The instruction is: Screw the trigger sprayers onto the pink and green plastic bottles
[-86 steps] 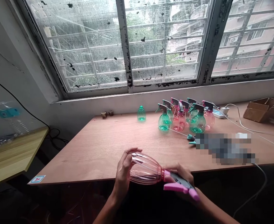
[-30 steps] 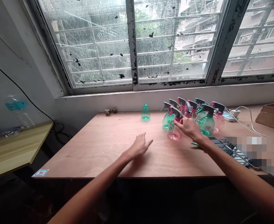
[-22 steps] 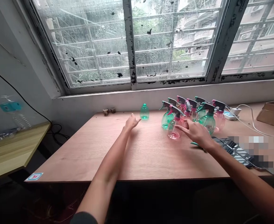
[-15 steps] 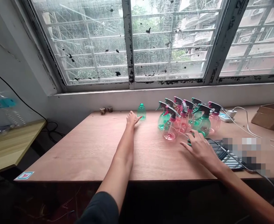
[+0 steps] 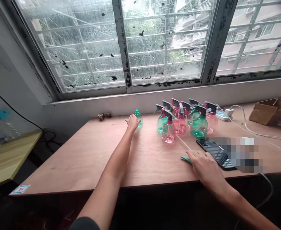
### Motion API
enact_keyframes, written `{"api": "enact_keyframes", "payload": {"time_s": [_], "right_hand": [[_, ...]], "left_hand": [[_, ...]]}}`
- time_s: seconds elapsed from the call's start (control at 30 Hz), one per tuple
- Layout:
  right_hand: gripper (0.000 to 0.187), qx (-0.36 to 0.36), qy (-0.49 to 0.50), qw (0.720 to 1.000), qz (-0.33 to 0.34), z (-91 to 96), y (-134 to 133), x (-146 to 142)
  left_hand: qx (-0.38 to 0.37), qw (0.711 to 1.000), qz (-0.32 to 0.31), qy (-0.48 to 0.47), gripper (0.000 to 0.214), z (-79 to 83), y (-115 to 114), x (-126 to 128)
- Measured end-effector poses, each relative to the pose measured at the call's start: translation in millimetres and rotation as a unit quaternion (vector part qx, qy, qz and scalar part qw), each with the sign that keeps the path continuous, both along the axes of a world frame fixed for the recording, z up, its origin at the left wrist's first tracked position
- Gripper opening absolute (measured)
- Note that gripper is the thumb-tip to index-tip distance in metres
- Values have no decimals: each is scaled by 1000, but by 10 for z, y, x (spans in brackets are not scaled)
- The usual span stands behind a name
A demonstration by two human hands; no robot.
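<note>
My left hand [image 5: 132,121] reaches to the back of the table, at the left side of a green transparent bottle [image 5: 138,117] with no spray head on it. The thumb overlaps the bottle's front and the fingers are apart; whether they touch it is hard to tell. Close to the table's front edge, my right hand [image 5: 203,163] is closed on a spray head [image 5: 186,159] with a green trigger. A thin pale dip tube [image 5: 183,142] extends from it toward the bottles. Most of the spray head is hidden under the fingers.
Several pink spray bottles [image 5: 168,132] and green spray bottles [image 5: 199,127] stand grouped at the back. Right of them are a phone-like black device [image 5: 212,148], a white power strip [image 5: 224,116], cables and a cardboard box [image 5: 267,113]. Two small brown objects [image 5: 100,117] sit back left.
My right hand has come down and nearer the front edge with the spray head, whose trigger and tube now show. My left hand is closer to the green bottle. The view has shifted right.
</note>
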State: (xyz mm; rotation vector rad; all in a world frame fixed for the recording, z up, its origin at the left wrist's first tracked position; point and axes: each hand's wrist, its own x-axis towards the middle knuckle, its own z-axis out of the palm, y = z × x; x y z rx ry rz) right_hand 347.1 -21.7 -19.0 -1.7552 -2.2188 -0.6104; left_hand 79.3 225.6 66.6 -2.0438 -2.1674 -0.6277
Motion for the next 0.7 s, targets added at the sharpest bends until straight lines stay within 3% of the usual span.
{"api": "enact_keyframes", "payload": {"time_s": [0.17,0.37,0.47,0.57,0.7], "right_hand": [[28,23,59,997,41,-118,-251,-113],[63,64,100,984,131,-478,-410,101],[54,37,106,979,169,-578,-471,180],[40,14,133,972,194,-500,-551,192],[37,-35,218,952,214,-123,-695,87]], "left_hand": [[-2,999,-44,29,33,-35,-658,-419],[29,991,-128,-21,40,-215,-1968,-1039],[40,982,-163,-91,63,-419,-2498,-1131],[40,964,-195,-179,67,-612,-2771,-1038],[12,932,-254,-259,73,-683,-2824,-861]]}}
